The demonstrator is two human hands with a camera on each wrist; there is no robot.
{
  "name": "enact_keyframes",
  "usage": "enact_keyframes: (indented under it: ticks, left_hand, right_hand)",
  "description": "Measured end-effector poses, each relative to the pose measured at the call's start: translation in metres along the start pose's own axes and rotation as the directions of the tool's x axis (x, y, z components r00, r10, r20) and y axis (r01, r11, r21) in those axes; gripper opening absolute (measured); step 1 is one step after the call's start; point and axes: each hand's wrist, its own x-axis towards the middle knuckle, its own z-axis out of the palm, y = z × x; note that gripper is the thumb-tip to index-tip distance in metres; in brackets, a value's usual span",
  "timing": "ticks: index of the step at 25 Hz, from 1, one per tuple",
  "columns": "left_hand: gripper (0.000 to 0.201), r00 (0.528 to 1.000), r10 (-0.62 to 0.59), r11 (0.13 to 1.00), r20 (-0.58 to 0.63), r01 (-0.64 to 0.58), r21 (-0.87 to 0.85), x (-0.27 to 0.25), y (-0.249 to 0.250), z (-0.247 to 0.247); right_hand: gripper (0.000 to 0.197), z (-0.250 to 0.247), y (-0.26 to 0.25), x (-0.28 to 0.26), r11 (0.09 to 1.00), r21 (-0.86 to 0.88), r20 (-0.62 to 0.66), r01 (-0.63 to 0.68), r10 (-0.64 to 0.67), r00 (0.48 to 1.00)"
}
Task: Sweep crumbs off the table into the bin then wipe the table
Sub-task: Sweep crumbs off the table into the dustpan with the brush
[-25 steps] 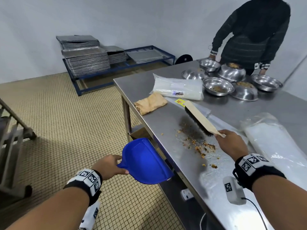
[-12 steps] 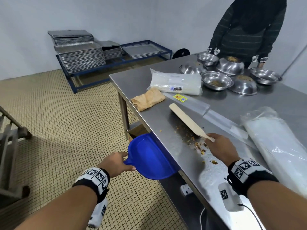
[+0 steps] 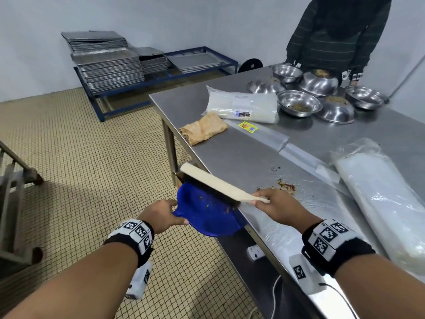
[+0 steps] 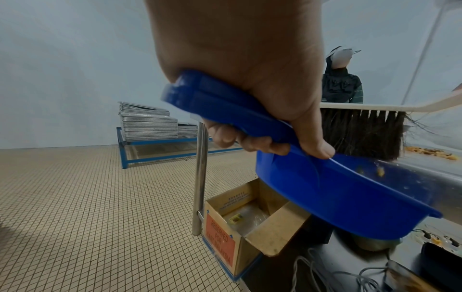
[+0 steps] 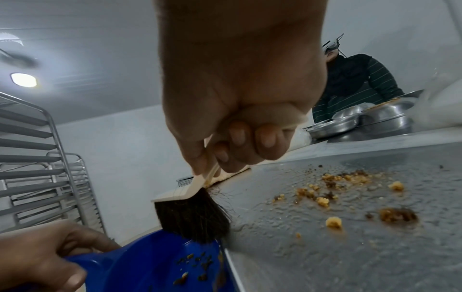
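Observation:
My left hand [image 3: 161,215] grips the handle of a blue dustpan [image 3: 207,215] held against the front edge of the steel table [image 3: 253,157]. My right hand [image 3: 276,203] grips the handle of a wooden brush [image 3: 218,185] with black bristles [image 4: 362,134]; the bristles hang over the table edge into the pan. A few crumbs [image 5: 195,264] lie in the pan. More crumbs [image 3: 285,186] stay on the table just right of my right hand, seen closer as scattered crumbs [image 5: 337,189] in the right wrist view. A tan cloth [image 3: 203,131] lies at the table's left edge.
Plastic-wrapped packs [image 3: 243,107] [image 3: 379,194] and several steel bowls [image 3: 299,102] sit on the table; another person [image 3: 333,38] stands at its far end. An open cardboard box [image 4: 250,223] stands below by the table leg [image 4: 200,177]. Stacked trays [image 3: 103,63] and a rack [image 5: 37,158] stand on the floor.
The brush swept left across the crumbs to the table edge and now overhangs the dustpan. The dustpan rose to the edge and now has crumbs in it.

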Motion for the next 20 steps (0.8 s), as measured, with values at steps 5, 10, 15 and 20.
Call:
enact_keyframes:
  ticks: [5, 10, 15, 20]
  left_hand:
    - [0.081, 1.0, -0.001, 1.0, -0.001, 0.001, 0.015, -0.005, 0.005, 0.004]
    - [0.083, 1.0, -0.001, 1.0, -0.001, 0.001, 0.005, -0.013, 0.008, 0.01]
    - [0.081, 1.0, 0.019, 1.0, 0.005, -0.019, 0.011, -0.023, 0.014, 0.018]
    - [0.076, 1.0, 0.024, 0.999, 0.013, -0.025, 0.031, -0.03, 0.027, 0.027]
  right_hand:
    - [0.026, -0.006, 0.003, -0.006, 0.999, 0.039, -0.016, -0.029, 0.029, 0.999]
    - [0.024, -0.034, 0.031, -0.013, 0.971, 0.125, -0.139, -0.205, 0.222, 0.965]
    - [0.029, -0.057, 0.073, -0.026, 0.937, 0.062, -0.275, -0.343, 0.346, 0.897]
    - [0.034, -0.059, 0.104, -0.04, 0.891, 0.102, -0.354, -0.443, 0.449, 0.82]
